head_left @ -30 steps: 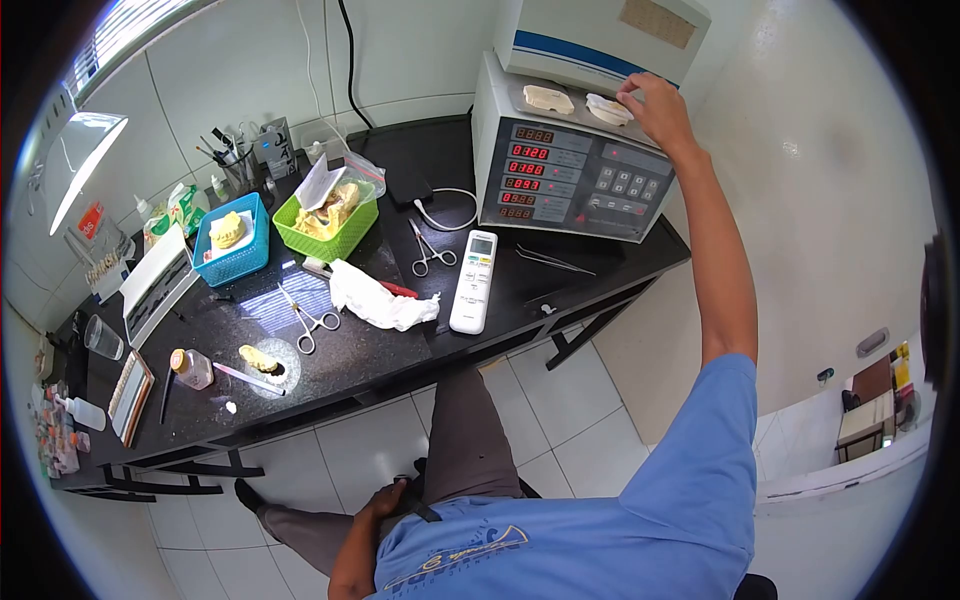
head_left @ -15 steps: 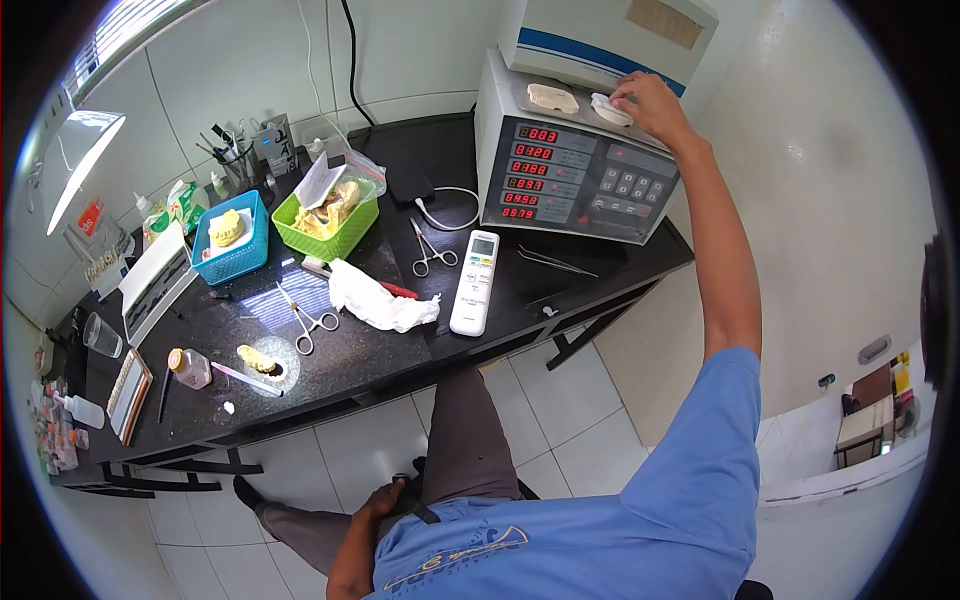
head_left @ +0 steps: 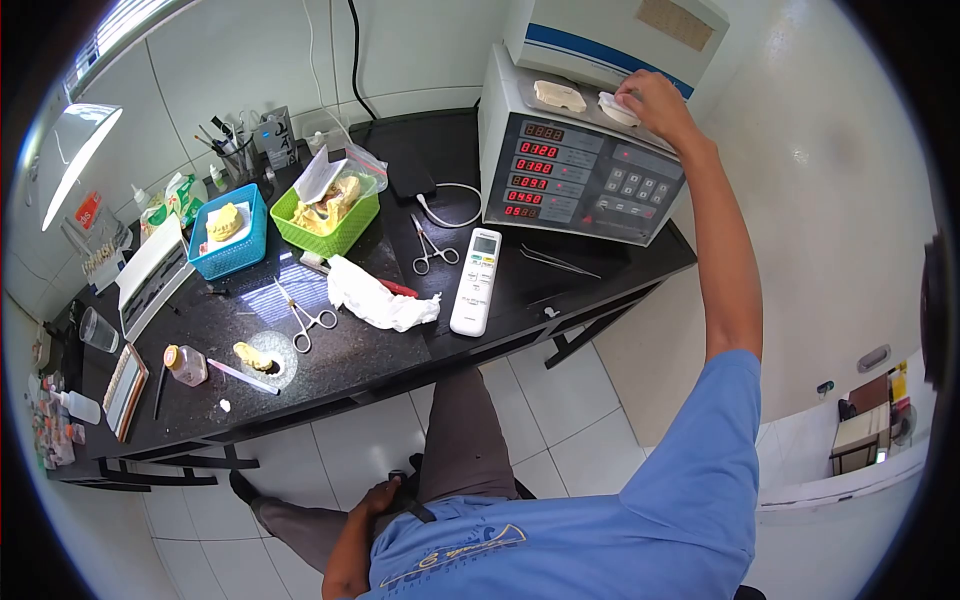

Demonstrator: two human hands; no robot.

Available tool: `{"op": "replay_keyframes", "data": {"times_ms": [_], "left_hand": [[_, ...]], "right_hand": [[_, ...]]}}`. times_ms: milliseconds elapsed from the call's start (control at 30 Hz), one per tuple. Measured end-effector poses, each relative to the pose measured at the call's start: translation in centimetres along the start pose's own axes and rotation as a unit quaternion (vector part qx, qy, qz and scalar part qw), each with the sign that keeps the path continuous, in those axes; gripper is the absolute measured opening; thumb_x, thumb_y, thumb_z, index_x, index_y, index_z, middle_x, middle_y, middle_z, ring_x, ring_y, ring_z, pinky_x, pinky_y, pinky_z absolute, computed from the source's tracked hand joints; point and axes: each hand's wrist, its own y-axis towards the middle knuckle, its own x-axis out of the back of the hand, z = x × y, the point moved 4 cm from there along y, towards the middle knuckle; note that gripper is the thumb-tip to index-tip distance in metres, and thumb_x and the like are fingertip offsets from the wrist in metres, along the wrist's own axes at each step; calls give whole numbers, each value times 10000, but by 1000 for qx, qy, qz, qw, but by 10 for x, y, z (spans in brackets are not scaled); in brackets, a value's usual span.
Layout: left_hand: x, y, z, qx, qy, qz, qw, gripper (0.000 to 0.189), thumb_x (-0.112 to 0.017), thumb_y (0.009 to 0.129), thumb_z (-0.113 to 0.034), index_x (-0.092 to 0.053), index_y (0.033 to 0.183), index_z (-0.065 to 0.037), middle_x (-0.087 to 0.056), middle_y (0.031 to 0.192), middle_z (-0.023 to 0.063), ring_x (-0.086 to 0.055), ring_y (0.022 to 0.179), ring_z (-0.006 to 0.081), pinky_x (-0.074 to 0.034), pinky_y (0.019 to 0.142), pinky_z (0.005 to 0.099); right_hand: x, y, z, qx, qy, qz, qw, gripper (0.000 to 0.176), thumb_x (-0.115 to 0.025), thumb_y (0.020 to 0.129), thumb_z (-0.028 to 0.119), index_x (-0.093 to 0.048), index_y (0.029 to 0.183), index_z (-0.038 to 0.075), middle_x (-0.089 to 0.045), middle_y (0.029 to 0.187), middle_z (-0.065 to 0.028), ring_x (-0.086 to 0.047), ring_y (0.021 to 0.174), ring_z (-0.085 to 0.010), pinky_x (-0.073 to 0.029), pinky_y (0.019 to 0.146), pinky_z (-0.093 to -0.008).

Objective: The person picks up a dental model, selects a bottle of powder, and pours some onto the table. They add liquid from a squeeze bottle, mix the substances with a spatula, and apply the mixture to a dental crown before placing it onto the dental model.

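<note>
A black table bears the machine at its far end, apparently to keep it within the right arm's reach. The left hand lies low by the lap; whether it grips anything, I cannot tell. The right hand pinches the rim of a white dish on the machine's top, seemingly to steady it, beside a cream block

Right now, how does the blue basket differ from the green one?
The blue basket holds a single yellow model in plain view; the green basket holds a pile of yellowish pieces and folded paper. The blue one's load sits low, while the green one's rises above its rim. The blue one stands nearer the lamp, the green one nearer the machine. Both are open-topped.
</note>
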Motion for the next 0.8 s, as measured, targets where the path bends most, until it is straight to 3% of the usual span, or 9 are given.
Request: {"op": "replay_keyframes", "data": {"times_ms": [67,367,500,567,667,800], "left_hand": [[2,-3,-3,13,9,-12,1000,832,-236,1009,-670,-593,1349,0,-562,1382,295,-467,1362,437,-343,1142,460],[-4,12,10,1,11,15,1000,828,-219,1014,-663,-578,1369,-7,-541,1407,291,-445,1382,432,-334,1152,456],[-4,13,12,-8,3,15,1000,823,-227,1011,-666,-581,1368,-15,-544,1407,285,-446,1380,433,-340,1149,454],[-4,12,12,1,-1,3,1000,822,-237,1005,-674,-582,1371,-24,-547,1406,282,-448,1379,433,-341,1148,454],[-3,9,10,0,-8,4,1000,828,-246,1000,-683,-584,1369,-23,-550,1405,280,-448,1379,435,-342,1147,457],[-1,4,5,2,-6,4,1000,838,-242,999,-687,-581,1369,-17,-549,1407,280,-443,1383,434,-339,1149,458]], "right_hand": [[3,0,2,5,12,-50,999,189,-636,898,171,-758,982,53,-703,1072,-146,-640,1013,-369,-501,894,-436],[11,-3,0,4,50,-76,996,216,-615,944,182,-733,1053,37,-731,1070,-135,-683,984,-325,-513,898,-411],[11,-2,-5,-49,65,-48,995,189,-629,931,148,-728,1040,29,-730,1075,-134,-687,983,-310,-518,877,-406],[9,0,-10,-56,30,-46,997,182,-657,908,159,-733,1048,71,-737,1002,-143,-689,904,-330,-528,825,-423],[11,-4,-7,-7,59,-107,993,172,-650,908,174,-741,1008,68,-732,976,-141,-685,893,-336,-526,812,-426],[10,-2,-4,-29,49,-49,997,178,-635,901,173,-748,975,57,-724,965,-151,-679,919,-338,-521,824,-430]]}}
